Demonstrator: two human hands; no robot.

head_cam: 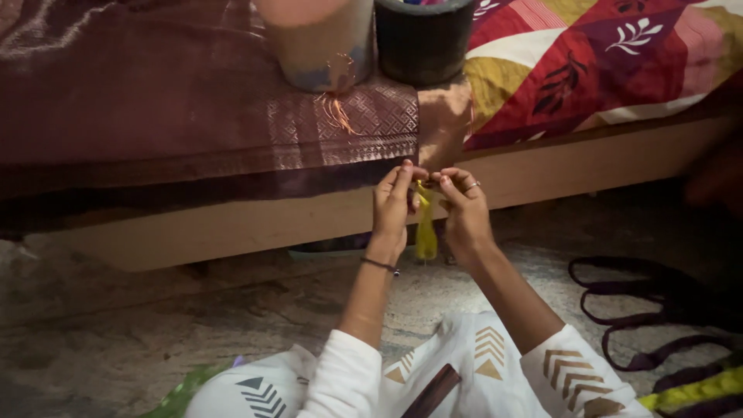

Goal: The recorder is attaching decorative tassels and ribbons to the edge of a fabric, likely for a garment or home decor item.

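While sitting on the floor, a person is working a yellow thread tassel [426,232].
Left hand [392,207] and right hand [463,213] are both pinching its top, beside the maroon woven cloth [232,116] on the bed.

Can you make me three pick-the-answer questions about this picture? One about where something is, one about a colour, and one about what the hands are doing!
1. Where is the dark round pot?
A. on the floor
B. on the bed, beside the pale pot
C. in the person's lap

2. What colour is the tassel hanging between the hands?
A. yellow
B. blue
C. white

3. What are the left hand and right hand doing?
A. resting flat on the floor
B. lifting a pot
C. pinching the tassel's top at the maroon cloth edge

Answers: 1 B, both pots stand together on the bed. 2 A, it is bright yellow. 3 C, the fingertips meet over it.
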